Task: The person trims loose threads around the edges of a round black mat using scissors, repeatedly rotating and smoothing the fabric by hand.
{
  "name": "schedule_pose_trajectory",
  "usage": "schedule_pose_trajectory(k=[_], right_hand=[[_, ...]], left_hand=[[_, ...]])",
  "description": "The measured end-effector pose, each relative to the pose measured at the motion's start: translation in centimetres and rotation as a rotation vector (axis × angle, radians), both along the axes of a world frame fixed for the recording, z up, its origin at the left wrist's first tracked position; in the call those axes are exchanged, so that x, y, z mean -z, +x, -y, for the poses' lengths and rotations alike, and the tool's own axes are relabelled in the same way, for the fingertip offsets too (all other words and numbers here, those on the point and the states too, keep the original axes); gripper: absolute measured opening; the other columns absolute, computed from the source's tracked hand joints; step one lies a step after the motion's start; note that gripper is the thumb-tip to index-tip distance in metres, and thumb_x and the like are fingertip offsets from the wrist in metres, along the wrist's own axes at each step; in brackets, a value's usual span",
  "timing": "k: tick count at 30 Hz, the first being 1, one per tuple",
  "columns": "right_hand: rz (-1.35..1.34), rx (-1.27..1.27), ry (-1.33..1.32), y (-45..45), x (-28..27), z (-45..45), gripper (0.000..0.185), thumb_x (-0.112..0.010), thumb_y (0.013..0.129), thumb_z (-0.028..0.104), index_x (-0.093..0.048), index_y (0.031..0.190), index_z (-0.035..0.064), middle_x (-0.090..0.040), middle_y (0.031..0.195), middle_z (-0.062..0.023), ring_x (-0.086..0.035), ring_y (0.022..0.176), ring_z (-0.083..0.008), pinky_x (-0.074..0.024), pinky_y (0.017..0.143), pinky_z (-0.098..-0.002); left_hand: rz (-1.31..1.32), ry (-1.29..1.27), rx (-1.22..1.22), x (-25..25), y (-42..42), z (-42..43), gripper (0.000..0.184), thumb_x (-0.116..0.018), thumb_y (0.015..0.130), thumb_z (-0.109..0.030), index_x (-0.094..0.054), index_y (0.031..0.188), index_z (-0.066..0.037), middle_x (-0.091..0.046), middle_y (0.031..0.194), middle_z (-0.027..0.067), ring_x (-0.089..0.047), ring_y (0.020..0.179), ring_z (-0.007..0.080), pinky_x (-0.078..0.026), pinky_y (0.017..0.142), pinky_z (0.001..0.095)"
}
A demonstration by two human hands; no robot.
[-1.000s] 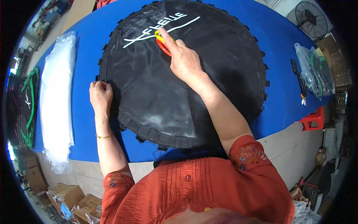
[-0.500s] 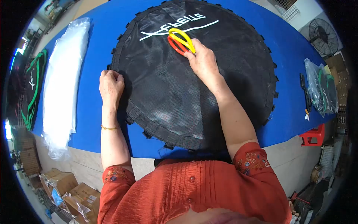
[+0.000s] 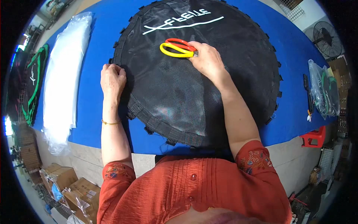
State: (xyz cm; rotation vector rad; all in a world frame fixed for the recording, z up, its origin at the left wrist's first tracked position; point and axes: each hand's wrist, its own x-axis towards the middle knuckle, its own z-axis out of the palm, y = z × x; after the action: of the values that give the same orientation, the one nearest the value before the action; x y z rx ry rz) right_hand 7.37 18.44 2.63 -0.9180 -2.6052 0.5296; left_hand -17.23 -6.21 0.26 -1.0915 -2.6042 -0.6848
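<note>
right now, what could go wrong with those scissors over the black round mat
The right hand grips the scissors with the handles sticking out and the blades hidden by the hand, so a tight squeeze or slip might nick the palm or fingers. If the blade tips are exposed underneath, they could snag the black round mat. Loose threads at its edge might catch and pull.

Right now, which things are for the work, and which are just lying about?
Seems part of the work:
round black mesh, left hand at its edge
red-and-yellow-handled tool, in the right hand

Seems just lying about:
clear plastic sheets
bagged green-and-black piece
red stool
</note>
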Motion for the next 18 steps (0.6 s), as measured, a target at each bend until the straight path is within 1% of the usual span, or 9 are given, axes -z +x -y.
schedule_pose_trajectory(k=[2,5,8,9,12,13,16,18], right_hand=[[-0.071,-0.015,-0.094,0.2,0.6,-0.5,0.049,-0.075,0.097,0.018,-0.065,0.144,0.0088,-0.074,0.119,-0.02,-0.073,0.111,-0.0375,-0.0562,0.101,-0.0484],[-0.044,-0.039,0.006,0.5,0.7,-0.8,0.048,-0.072,0.099,0.019,-0.064,0.145,0.0079,-0.074,0.117,-0.0208,-0.072,0.111,-0.0378,-0.0564,0.101,-0.0492],[0.051,0.044,0.131,0.5,0.1,-0.8,0.043,-0.068,0.101,0.021,-0.063,0.141,0.0056,-0.072,0.113,-0.0212,-0.074,0.105,-0.0406,-0.0586,0.094,-0.0505],[0.043,0.054,0.2,0.8,0.3,-1.1,0.039,-0.067,0.103,0.023,-0.064,0.138,0.0061,-0.073,0.11,-0.0204,-0.076,0.1,-0.04,-0.0603,0.089,-0.0495],[0.072,0.156,0.252,1.1,0.8,-2.2,0.033,-0.066,0.104,0.023,-0.065,0.132,0.006,-0.074,0.107,-0.0199,-0.077,0.096,-0.0392,-0.0613,0.086,-0.0486],[0.05,0.183,0.289,1.1,1.0,-2.4,0.028,-0.063,0.107,0.025,-0.066,0.126,0.0056,-0.074,0.104,-0.0205,-0.077,0.094,-0.0388,-0.0618,0.083,-0.0491],[0.071,0.244,0.253,0.7,1.1,-2.7,0.028,-0.06,0.108,0.027,-0.065,0.125,0.0054,-0.074,0.103,-0.0197,-0.077,0.091,-0.039,-0.0619,0.082,-0.0499],[0.043,0.193,0.267,0.4,1.0,-2.1,0.026,-0.059,0.109,0.027,-0.066,0.123,0.0054,-0.075,0.102,-0.0192,-0.077,0.091,-0.039,-0.062,0.081,-0.0498]], left_hand=[[0.001,-0.01,-0.005,0.0,0.0,0.0,0.019,-0.072,0.09,-0.018,-0.073,0.09,0.002,-0.067,0.099,0.0184,-0.067,0.098,0.0382,-0.055,0.091,0.0466],[0.03,-0.012,-0.008,-0.5,0.2,-0.1,0.019,-0.071,0.089,-0.017,-0.074,0.09,0.002,-0.067,0.101,0.0199,-0.066,0.102,0.0397,-0.054,0.093,0.0482],[0.05,-0.009,-0.016,-0.7,0.5,-0.2,0.018,-0.071,0.089,-0.016,-0.074,0.089,0.001,-0.067,0.102,0.0207,-0.065,0.103,0.0404,-0.054,0.094,0.0491],[0.052,-0.009,-0.019,-0.7,0.6,-0.2,0.018,-0.071,0.089,-0.016,-0.074,0.089,0.001,-0.067,0.101,0.0206,-0.065,0.103,0.0404,-0.054,0.094,0.0492],[0.057,-0.011,-0.009,-0.8,0.5,-0.1,0.018,-0.072,0.089,-0.017,-0.074,0.089,0.001,-0.067,0.101,0.0203,-0.065,0.103,0.0401,-0.054,0.094,0.0491],[0.041,-0.019,-0.007,-0.6,0.4,-0.1,0.019,-0.072,0.089,-0.018,-0.074,0.09,0.001,-0.067,0.101,0.0196,-0.066,0.103,0.0395,-0.054,0.094,0.0483],[0.013,-0.034,-0.007,-0.3,0.2,0.0,0.02,-0.071,0.09,-0.02,-0.074,0.093,0.0,-0.066,0.101,0.0182,-0.067,0.102,0.0383,-0.054,0.093,0.0467],[0.02,-0.033,-0.013,-0.4,0.4,-0.1,0.02,-0.071,0.09,-0.019,-0.073,0.092,0.0,-0.066,0.1,0.0182,-0.067,0.101,0.0383,-0.054,0.093,0.0467]])
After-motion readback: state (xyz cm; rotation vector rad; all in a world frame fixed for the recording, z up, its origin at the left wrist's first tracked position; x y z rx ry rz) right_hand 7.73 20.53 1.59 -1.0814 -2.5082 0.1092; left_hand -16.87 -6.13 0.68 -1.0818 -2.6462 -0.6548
